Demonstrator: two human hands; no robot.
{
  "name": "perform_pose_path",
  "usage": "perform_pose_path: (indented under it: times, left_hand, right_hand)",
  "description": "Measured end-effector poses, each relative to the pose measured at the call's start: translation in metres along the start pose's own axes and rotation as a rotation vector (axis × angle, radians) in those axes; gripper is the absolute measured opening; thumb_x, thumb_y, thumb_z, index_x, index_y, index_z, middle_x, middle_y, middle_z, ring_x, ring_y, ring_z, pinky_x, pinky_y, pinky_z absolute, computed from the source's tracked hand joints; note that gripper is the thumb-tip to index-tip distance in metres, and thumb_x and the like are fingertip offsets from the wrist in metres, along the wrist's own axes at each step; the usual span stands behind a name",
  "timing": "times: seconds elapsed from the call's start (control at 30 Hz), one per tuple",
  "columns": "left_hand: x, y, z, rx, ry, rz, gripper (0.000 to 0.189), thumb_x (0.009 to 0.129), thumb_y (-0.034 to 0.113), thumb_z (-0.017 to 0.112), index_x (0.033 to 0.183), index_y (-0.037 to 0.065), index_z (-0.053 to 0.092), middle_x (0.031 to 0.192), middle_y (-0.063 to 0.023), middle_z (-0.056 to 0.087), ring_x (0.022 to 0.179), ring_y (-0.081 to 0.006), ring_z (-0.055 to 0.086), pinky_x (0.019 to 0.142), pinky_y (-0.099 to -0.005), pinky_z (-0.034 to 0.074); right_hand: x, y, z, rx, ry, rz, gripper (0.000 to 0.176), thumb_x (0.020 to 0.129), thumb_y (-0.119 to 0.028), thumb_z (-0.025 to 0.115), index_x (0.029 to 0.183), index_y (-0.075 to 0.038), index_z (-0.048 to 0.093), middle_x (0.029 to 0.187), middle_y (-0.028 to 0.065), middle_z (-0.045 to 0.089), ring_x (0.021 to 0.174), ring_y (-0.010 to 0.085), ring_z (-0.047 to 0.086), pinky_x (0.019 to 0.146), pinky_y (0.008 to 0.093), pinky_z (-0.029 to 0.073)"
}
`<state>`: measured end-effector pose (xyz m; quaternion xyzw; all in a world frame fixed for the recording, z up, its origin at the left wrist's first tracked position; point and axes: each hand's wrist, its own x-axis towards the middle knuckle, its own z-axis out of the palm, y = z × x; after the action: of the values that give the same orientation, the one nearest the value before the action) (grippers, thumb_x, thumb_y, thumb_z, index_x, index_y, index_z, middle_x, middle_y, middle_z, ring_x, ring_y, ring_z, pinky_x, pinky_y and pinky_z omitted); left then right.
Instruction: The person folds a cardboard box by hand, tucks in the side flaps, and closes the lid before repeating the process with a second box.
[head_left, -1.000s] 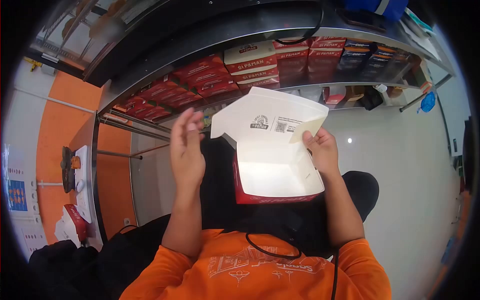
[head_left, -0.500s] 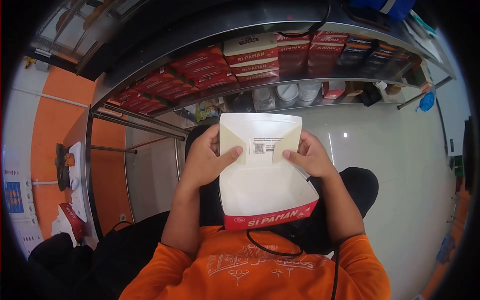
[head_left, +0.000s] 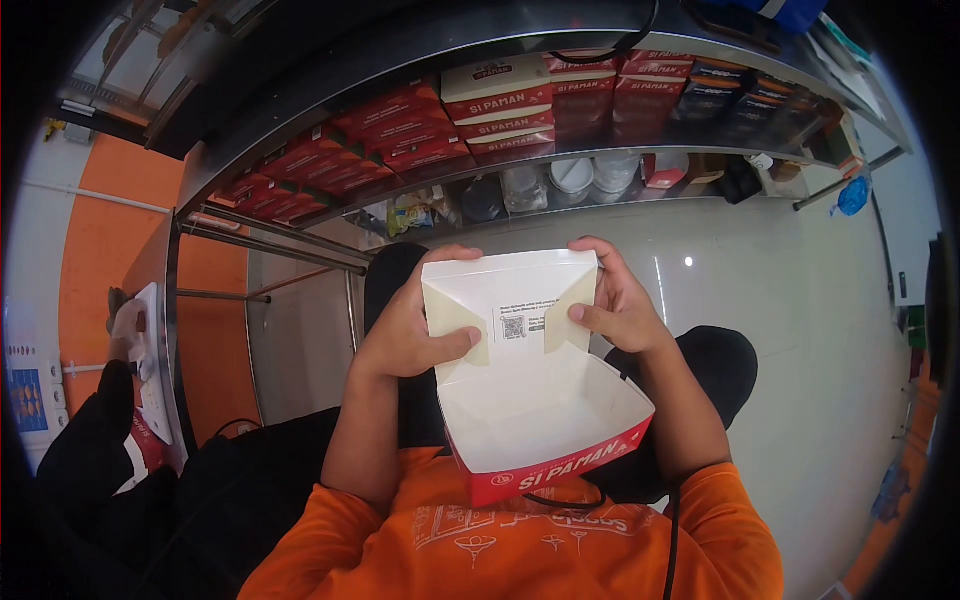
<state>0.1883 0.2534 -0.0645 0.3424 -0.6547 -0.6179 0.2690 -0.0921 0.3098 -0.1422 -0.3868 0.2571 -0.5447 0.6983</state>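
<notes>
A red and white cardboard food box (head_left: 535,415) marked SI PAMAN is held above my lap, its lid (head_left: 520,285) raised and its inside bare white. My left hand (head_left: 415,325) grips the lid's left side, with the thumb on the folded cream flap and fingers over the top edge. On the lid's right side, my right hand (head_left: 625,305) has its thumb on the other flap and its fingers behind. Printed text and a QR code (head_left: 514,327) show between the two thumbs.
Ahead, a metal shelf (head_left: 400,185) carries stacked red boxes (head_left: 500,105) and dark boxes (head_left: 715,95). White tubs (head_left: 572,178) stand on the lower level. At left, another person's dark sleeve (head_left: 95,420) reaches to a white board (head_left: 155,350).
The box has tipped and its lower part has moved down and right. My fingers have come up over the lid's top edge. The other person's arm has reached in at left.
</notes>
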Motion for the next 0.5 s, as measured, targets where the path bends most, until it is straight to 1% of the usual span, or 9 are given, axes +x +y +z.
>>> perform_pose_path:
  times: [0.1,0.2,0.3,0.4,0.5]
  left_hand:
    - [-0.003,0.001,0.001,0.016,-0.004,0.010,0.076,0.073,0.008,0.078,0.142,0.002,0.044,0.132,-0.0118,0.051,0.125,-0.0211,0.049,0.106,-0.0362,0.040]
    - [-0.002,-0.005,0.001,-0.023,0.011,0.027,0.062,0.073,0.005,0.076,0.132,0.004,0.055,0.128,-0.0093,0.055,0.120,-0.0194,0.054,0.103,-0.0334,0.042]
    - [0.002,-0.016,-0.001,-0.064,-0.024,0.073,0.053,0.073,0.004,0.075,0.124,0.004,0.059,0.123,-0.0089,0.057,0.116,-0.0188,0.056,0.100,-0.0325,0.044]
    - [0.003,-0.017,-0.001,-0.125,-0.048,0.082,0.049,0.072,0.002,0.075,0.120,0.004,0.061,0.121,-0.0087,0.057,0.113,-0.0180,0.057,0.098,-0.0318,0.044]
    - [0.003,-0.020,-0.006,-0.079,-0.080,0.094,0.046,0.076,0.003,0.074,0.120,0.004,0.060,0.122,-0.0090,0.057,0.112,-0.0170,0.057,0.097,-0.0310,0.044]
  right_hand:
    - [-0.002,0.007,-0.007,0.049,-0.044,-0.040,0.057,0.089,0.006,0.067,0.139,-0.004,0.040,0.127,0.0132,0.056,0.123,0.0196,0.055,0.104,0.0352,0.046]
    - [0.000,0.016,-0.016,-0.006,-0.048,-0.094,0.045,0.091,0.007,0.065,0.131,-0.005,0.046,0.125,0.0129,0.058,0.119,0.0183,0.058,0.100,0.0344,0.048]
    - [-0.001,0.012,-0.013,0.030,-0.016,-0.096,0.035,0.092,0.007,0.065,0.122,-0.004,0.052,0.121,0.0135,0.063,0.114,0.0177,0.062,0.096,0.0331,0.051]
    - [-0.002,0.014,-0.017,0.001,-0.019,-0.065,0.028,0.092,0.006,0.066,0.116,-0.002,0.056,0.118,0.0146,0.066,0.107,0.0171,0.065,0.092,0.0319,0.053]
    - [-0.003,0.012,-0.017,-0.035,-0.011,-0.037,0.025,0.092,0.005,0.067,0.114,-0.002,0.059,0.118,0.0162,0.068,0.103,0.0170,0.066,0.089,0.0316,0.054]
